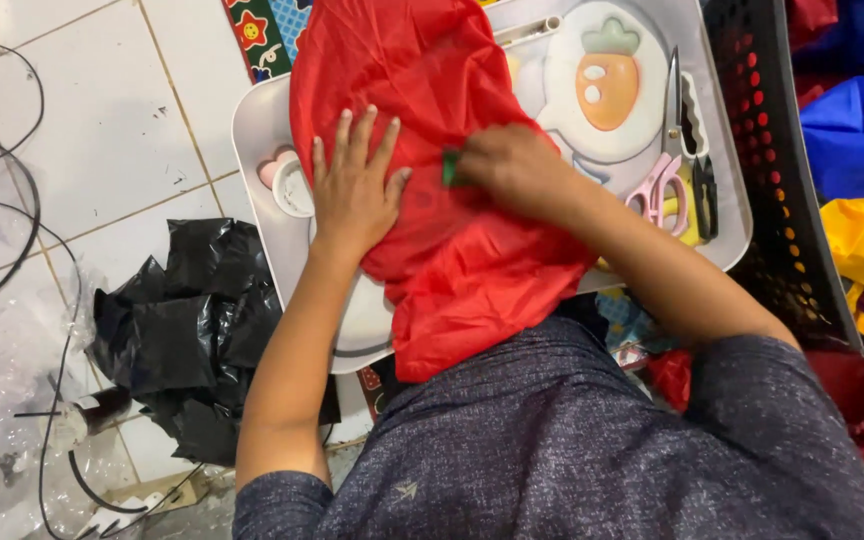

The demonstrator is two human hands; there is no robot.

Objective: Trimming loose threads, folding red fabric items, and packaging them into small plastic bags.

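The left hand (pixel 354 190) lies flat and open on red fabric (pixel 452 250); the right hand (pixel 512 168) pinches something small and green (pixel 449 168), perhaps chalk.

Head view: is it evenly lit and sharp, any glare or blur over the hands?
Head view: even, soft light, no hard shadows; faint sheen on the black plastic bag; left hand, right hand and red fabric are sharp; slight wide-angle bend at the edges.

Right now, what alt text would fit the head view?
A person presses red fabric flat on a grey tray with the left hand, while the right hand holds a small green object against it; pink scissors lie nearby.
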